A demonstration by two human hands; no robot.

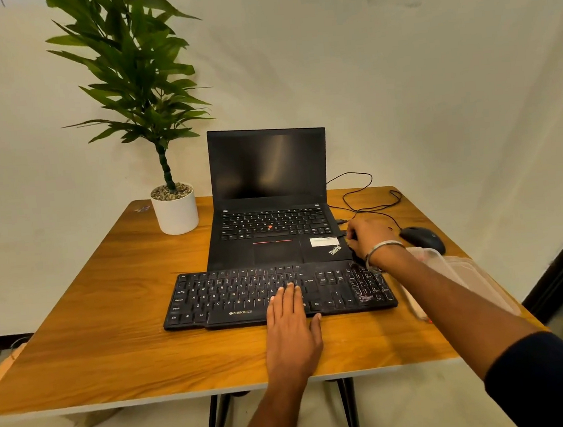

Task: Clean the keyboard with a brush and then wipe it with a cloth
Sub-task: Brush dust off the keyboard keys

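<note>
1. A flat black plastic keyboard lies near the front edge of a wooden table, just in front of an open black laptop.
2. Its long axis runs left to right, key legends facing the person.
3. The left hand rests flat on the keys, fingers straight, steadying it.
4. The right hand is curled by the keyboard's far right corner; whether it grasps a brush, I cannot tell.
5. Best approach, likely: hold the board firmly and sweep along the key rows, off one end.
</note>
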